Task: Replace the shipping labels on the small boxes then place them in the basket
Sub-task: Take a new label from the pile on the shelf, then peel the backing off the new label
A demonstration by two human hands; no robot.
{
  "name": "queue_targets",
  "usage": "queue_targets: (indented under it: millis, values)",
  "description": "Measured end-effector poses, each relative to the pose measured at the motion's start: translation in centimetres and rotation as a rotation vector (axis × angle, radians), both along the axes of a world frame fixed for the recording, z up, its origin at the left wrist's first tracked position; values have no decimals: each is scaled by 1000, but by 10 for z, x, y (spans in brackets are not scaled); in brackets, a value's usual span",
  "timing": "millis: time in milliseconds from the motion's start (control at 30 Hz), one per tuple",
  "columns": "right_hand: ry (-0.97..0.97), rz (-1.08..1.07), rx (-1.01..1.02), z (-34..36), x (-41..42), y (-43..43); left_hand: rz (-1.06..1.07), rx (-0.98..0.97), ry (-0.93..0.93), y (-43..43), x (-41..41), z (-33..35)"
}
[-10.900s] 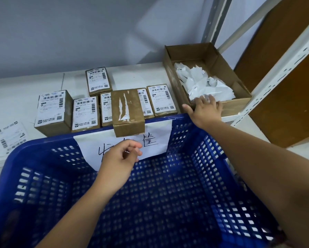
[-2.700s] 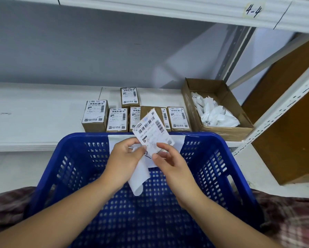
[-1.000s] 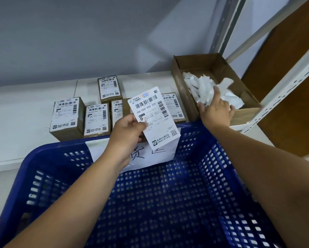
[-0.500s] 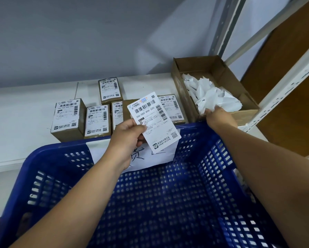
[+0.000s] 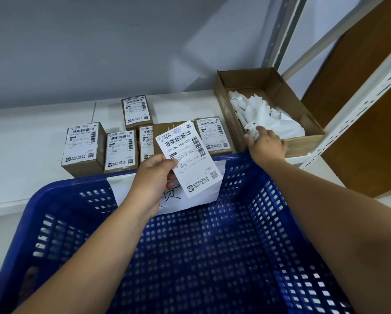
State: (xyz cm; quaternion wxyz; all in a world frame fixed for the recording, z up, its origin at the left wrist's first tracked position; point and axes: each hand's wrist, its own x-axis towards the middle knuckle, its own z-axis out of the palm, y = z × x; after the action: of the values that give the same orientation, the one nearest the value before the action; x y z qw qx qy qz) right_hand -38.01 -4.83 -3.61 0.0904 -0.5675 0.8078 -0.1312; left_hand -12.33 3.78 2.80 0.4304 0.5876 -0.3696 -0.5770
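Stockroom / parcel-packing area. Evidence: white slotted steel rack upright (image 5: 357, 123), shelf (image 5: 31, 141) w/ small cartons (image 5: 83, 169) bearing barcoded shipping labels (image 5: 120, 147). Also blue perforated basket (image 5: 212, 257) & open cardboard tray (image 5: 278, 87) of paper scraps (image 5: 269, 116).

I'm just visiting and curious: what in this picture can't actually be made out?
- Head view, bare box: top mostly covered by the held label that the left hand pinches.
- Head view, paper sign on the basket: writing partly behind that hand and label.
- Head view, right hand: only its back shows; whether its fingers hold anything is unclear.
- Head view, fine print on the small boxes: too small.
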Motion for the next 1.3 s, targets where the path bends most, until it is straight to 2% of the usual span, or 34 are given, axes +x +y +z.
queue_targets:
  millis: [167, 267, 533, 633, 700, 867, 933, 1033, 1167, 1300]
  values:
    - [267, 14, 283, -3, -6, -3, -5, 9, -21, 0, 1, -4]
    - [271, -60, 337, 0, -4, -8, -1, 9, -16, 0, 1, -6]
    - [126, -46, -121, -10, 12, 15, -6, -5, -18, 2, 2, -4]
    - [-38, 8, -317, -3, 27, 22, -7, -19, -15, 4, 3, -2]
    - [-315, 65, -339, 11, 42, 26, 9, -28, 7, 5, 3, 0]
    - [-989, 165, -41, 52, 94, 47, 4, -82, -22, 3, 6, 6]
    - [-1149, 197, 72, 56, 107, 54, -2, -102, -29, 2, 8, 10]
    - [-1277, 194, 77, 56, 117, 58, 5, -119, -55, -2, 14, 14]
    - [-1342, 154, 108, 57, 121, 59, -35, -108, -139, -10, 21, 15]
    - [-1290, 88, 73, 55, 122, 51, -45, -75, -250, -19, 27, 11]
